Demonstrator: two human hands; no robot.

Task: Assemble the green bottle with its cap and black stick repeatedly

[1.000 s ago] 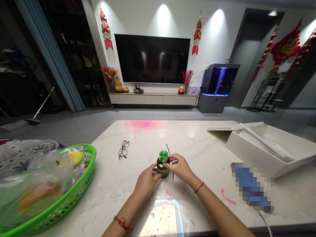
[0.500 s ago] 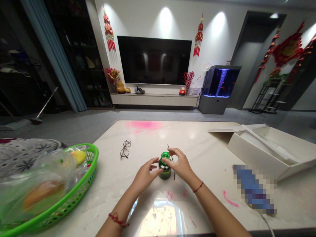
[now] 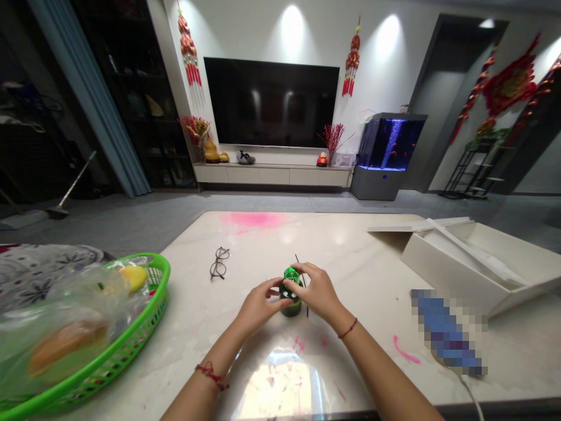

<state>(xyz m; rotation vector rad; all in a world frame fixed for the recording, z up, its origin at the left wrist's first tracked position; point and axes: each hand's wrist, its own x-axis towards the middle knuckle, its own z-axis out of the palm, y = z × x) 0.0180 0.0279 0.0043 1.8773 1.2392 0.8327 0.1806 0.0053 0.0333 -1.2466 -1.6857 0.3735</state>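
On the table stands a small dark green jar [image 3: 291,308] with a bright green, shiny, ridged round piece [image 3: 291,273] at its top. My left hand [image 3: 262,304] is at the jar's left side, its thumb and fingers curled round the body. From the right, my right hand [image 3: 316,288] pinches the green round piece between thumb and fingers. Part of the jar's upper rim is hidden behind the fingers. A thin black stick [image 3: 307,301] lies just right of the jar, partly covered by my right hand.
Eyeglasses [image 3: 220,263] lie left of the jar on the white table [image 3: 342,240]. A green basket [image 3: 164,275] with bagged food stands at the left. At the right are an open white box [image 3: 456,275] and a blurred blue item [image 3: 447,330] with a cable.
My left hand has come in closer against the jar. The right hand stays at the green round piece, and the whole view has shifted slightly.
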